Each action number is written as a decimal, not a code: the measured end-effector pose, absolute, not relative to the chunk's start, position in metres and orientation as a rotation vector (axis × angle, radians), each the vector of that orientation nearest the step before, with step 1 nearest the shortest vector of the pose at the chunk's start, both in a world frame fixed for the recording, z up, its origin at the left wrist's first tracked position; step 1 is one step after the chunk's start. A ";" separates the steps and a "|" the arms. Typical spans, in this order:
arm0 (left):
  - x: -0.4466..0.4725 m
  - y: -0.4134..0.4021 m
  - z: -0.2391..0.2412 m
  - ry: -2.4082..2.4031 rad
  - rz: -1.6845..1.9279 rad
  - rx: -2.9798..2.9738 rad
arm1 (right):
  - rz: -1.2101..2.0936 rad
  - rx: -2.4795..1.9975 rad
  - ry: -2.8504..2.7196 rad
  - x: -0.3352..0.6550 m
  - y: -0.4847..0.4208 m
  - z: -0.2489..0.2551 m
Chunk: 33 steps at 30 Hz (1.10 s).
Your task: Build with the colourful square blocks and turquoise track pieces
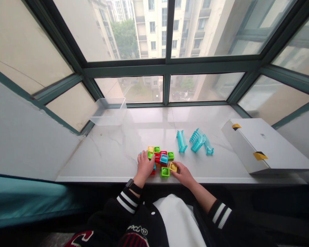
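Colourful hollow toy blocks (157,157) in red, green, blue and yellow form a cluster near the front edge of the sill. My left hand (145,165) lies over the left side of the cluster, its fingers curled round a green block (150,154) and hiding part of the blocks below. At the right, my right hand (183,173) pinches a yellow block (173,167) between thumb and fingers. Just left of that block sits another green block (165,172), close to the front edge.
Clear turquoise track pieces (181,141), some curved (197,140), lie behind and right of the blocks. A transparent plastic bin (109,120) stands at the back left. A white box (270,147) with yellow-black tape is at the right. Windows enclose the marble sill (105,154).
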<state>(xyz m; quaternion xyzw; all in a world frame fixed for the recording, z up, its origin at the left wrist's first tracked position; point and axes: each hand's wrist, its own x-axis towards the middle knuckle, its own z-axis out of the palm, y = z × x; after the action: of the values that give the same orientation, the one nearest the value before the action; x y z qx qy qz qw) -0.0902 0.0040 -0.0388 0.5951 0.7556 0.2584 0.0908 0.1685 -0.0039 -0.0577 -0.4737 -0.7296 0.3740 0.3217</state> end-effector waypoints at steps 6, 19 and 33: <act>-0.083 -0.009 -0.007 2.264 0.794 1.782 | 0.862 -1.279 -1.902 0.157 -0.007 -0.062; -0.061 -0.033 0.024 1.726 0.382 2.500 | 0.881 -1.254 -1.898 0.158 -0.009 -0.063; -0.052 -0.033 0.023 1.766 0.493 2.407 | 1.385 -1.270 -1.325 0.177 -0.004 -0.068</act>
<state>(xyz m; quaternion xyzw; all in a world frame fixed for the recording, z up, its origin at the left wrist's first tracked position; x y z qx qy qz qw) -0.0522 -0.0334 0.0232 0.7941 0.5827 0.1628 0.0580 0.1771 -0.0038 -0.0678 -0.5039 -0.5259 0.5498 0.4089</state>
